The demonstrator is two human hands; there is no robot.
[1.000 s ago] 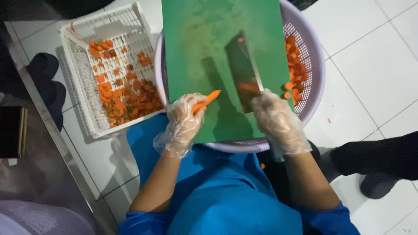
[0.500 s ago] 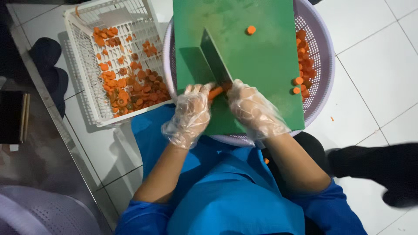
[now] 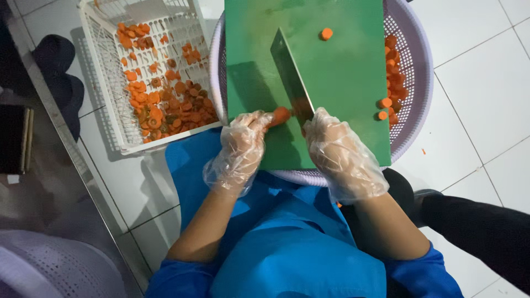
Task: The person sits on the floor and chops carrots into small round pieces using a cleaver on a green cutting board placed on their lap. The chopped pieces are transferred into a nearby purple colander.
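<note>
A green cutting board (image 3: 337,72) lies across a lilac perforated basin (image 3: 411,83). My left hand (image 3: 242,149), in a clear plastic glove, pinches a short carrot piece (image 3: 280,115) at the board's near edge. My right hand (image 3: 339,154), also gloved, grips a cleaver (image 3: 291,77) whose blade rests edge-down right beside the carrot end. One cut carrot round (image 3: 327,33) lies alone on the far part of the board. More carrot slices (image 3: 391,72) sit in the basin along the board's right side.
A white slatted crate (image 3: 107,83) with several carrot pieces stands on the tiled floor to the left. A blue apron (image 3: 287,248) covers my lap. Dark shoes (image 3: 58,72) lie at far left, and a dark-clothed leg (image 3: 475,226) is at lower right.
The carrot has got shorter as slices came off. The cleaver swung from the board's right side to the carrot at the near edge, and a cut round appeared on the far board.
</note>
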